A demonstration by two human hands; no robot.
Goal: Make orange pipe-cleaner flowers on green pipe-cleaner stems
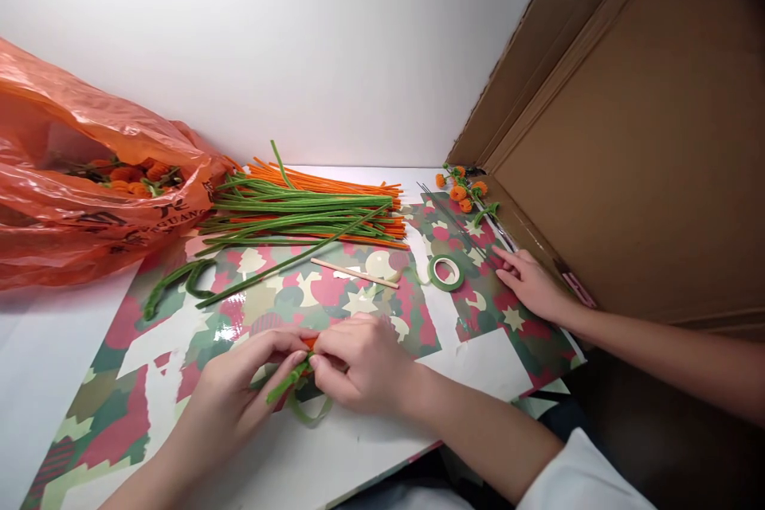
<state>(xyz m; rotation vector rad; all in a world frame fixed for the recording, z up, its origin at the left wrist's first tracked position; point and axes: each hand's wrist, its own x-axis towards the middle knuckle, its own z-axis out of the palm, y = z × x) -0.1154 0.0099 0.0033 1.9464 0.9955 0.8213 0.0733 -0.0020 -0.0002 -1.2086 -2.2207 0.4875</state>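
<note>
Near the front of the table, my left hand [239, 382] pinches a green pipe cleaner stem [288, 382] between thumb and fingers. My right hand [362, 355] is closed at the same piece, touching my left fingertips. A bit of orange pipe cleaner [309, 343] shows between the two hands; most of it is hidden by fingers. Below them hangs a loop of pale green tape [311, 417]. Farther back lie a thin wooden stick [355, 273] and a roll of green floral tape [459, 274].
Green pipe cleaners [311, 203] lie piled over orange ones at the back. An orange plastic bag [89, 247] with orange flowers stands left. Another person's hand [531, 283] rests at right, near thin dark wires [454, 219] and finished flowers [460, 193]. A cardboard wall [633, 135] borders the right.
</note>
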